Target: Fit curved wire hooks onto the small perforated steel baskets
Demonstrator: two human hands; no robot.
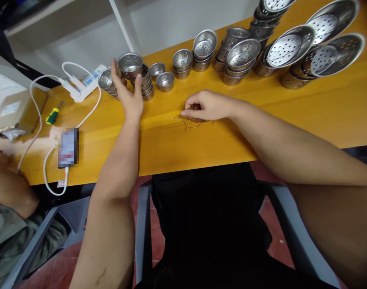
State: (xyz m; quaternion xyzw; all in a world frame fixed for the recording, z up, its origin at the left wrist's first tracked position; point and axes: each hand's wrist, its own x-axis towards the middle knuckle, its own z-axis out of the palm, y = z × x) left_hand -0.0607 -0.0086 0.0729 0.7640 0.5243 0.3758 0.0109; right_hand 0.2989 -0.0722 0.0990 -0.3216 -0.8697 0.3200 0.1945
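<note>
My left hand [129,102] has its thumb and fingers around a perforated metal cup [130,72], which is raised among the cups at the back left. Beside it stand a stack of small perforated cups [147,88] and two low cups, the nearer one [165,82] on the table. My right hand [206,105] rests on the table with its fingers curled together. Thin copper-coloured wire pieces [194,125] lie under and in front of those fingers. What the fingertips pinch, if anything, is hidden.
More perforated cups [204,44] and stacks of large flared ones [292,50] line the back of the yellow table [177,150]. To the left are a power strip [88,86] with white cables, a phone [68,147], a screwdriver [53,115], a cardboard box [19,108] and another person's arm [11,188].
</note>
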